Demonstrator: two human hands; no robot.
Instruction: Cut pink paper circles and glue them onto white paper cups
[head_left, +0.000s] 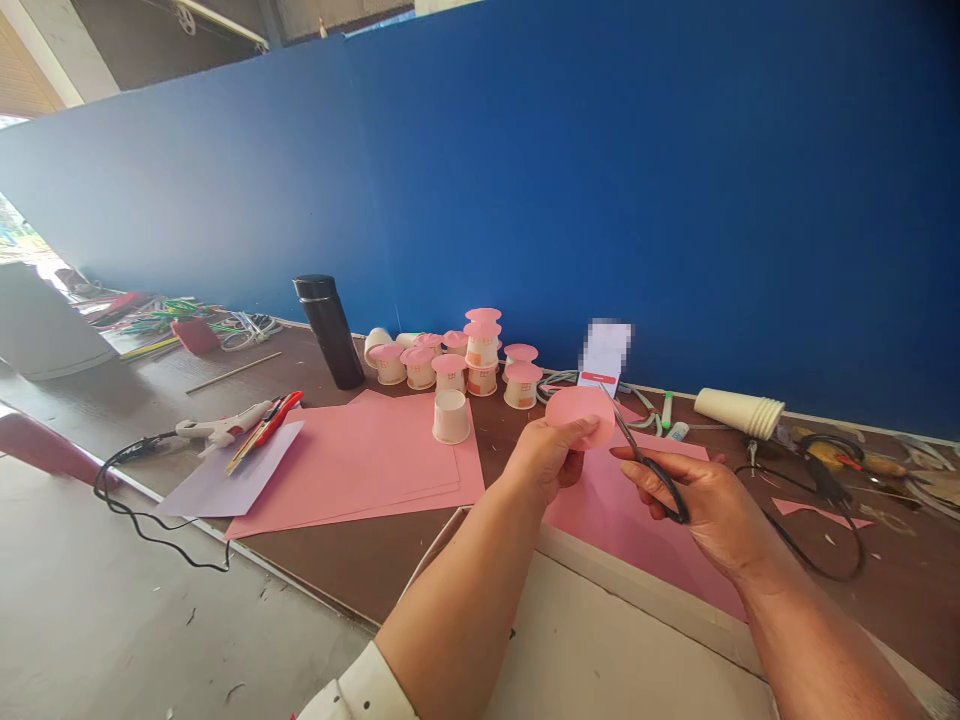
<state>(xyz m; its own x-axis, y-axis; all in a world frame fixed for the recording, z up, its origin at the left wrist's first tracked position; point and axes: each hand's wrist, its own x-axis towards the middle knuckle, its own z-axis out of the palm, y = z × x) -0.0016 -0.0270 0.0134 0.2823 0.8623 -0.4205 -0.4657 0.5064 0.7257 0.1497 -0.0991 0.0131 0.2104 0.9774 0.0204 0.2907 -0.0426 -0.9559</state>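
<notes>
Pinched between thumb and fingers of my left hand (555, 455) is a round pink paper disc (574, 408). My right hand (694, 500) grips the black handles of a pair of scissors (628, 440), whose blades reach up to the disc's right edge. Whether the blades are cutting the paper I cannot tell. Pink paper sheets (375, 460) lie on the table to the left, and another pink sheet (652, 520) lies under my hands. A plain white paper cup (451, 418) stands upside down on the left sheets. Behind it are several cups with pink disc tops (448, 372), a few stacked.
A black flask (330, 330) stands at the back. To the left, a glue gun (225, 425) and a red cutter (266, 430) lie by a lilac sheet (236, 480). Nested paper cups (739, 412) and cables (825, 490) lie on the right. A blue wall (600, 180) rises behind.
</notes>
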